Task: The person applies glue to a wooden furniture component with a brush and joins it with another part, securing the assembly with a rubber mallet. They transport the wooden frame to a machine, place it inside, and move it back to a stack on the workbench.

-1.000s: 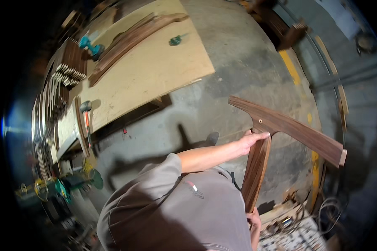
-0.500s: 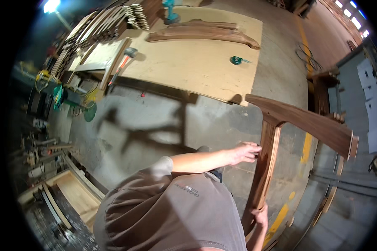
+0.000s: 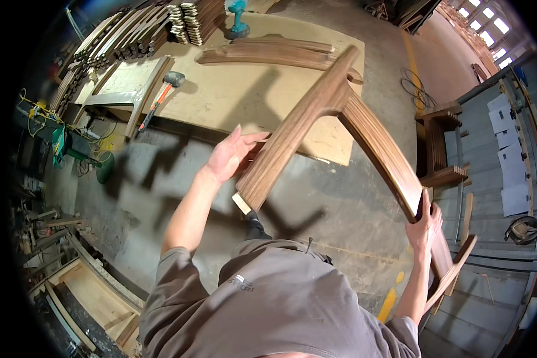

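Note:
A brown wooden frame (image 3: 379,140) hangs tilted in front of me, a long crosspiece joining two shaped end pieces. My right hand (image 3: 425,225) is closed round the crosspiece, close to the lower right end piece. The other end piece (image 3: 295,128) slants over the table, with a pale tip (image 3: 241,203) at its lower end. Beside this piece is my left hand (image 3: 231,156), fingers stretched toward its edge and thumb raised. Some left fingertips pass behind the wood, so I cannot tell whether they touch it.
A worktable (image 3: 221,92) bears curved wooden pieces (image 3: 265,55), a rubber mallet (image 3: 174,79) and a teal power tool (image 3: 238,21). Stacked wooden parts (image 3: 137,36) stand at the far left. A shallow wooden box (image 3: 95,292) lies near left; wooden frames (image 3: 438,146) stand by the right wall.
The wooden frame has swung left and turned, its upper end piece now over the table. My right hand has come up with it. My left hand has moved left and up.

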The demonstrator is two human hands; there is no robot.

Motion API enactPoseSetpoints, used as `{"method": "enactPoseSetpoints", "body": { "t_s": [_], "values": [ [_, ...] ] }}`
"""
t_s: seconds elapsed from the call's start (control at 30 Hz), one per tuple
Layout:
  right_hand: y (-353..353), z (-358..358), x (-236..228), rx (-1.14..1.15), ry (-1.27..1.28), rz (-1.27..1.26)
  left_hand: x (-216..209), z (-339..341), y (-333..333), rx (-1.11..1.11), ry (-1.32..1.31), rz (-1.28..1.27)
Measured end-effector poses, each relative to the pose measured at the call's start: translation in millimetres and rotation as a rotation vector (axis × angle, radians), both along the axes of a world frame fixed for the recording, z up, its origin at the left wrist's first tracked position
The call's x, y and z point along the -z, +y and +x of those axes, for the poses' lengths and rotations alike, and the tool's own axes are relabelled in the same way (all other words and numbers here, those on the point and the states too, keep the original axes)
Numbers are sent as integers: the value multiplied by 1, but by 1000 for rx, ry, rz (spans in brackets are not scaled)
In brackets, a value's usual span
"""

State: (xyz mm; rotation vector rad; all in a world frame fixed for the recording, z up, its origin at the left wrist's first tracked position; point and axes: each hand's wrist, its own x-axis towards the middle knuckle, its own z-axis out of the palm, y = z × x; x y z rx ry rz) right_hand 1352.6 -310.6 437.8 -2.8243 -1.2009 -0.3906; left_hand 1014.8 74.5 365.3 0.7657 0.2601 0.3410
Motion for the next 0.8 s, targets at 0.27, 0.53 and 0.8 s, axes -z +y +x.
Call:
{"method": "enactPoseSetpoints", "body": {
  "t_s": [0.27, 0.53, 0.8],
  "values": [
    [203, 15, -97, -258, 3, 382, 67, -83, 108, -374, -30, -282],
    [358, 93, -235, -406, 405, 986, 22, -34, 150, -439, 230, 63],
    [481, 102, -288, -664, 815, 1763, -45, 61, 263, -420, 294, 502]
  ]
}}
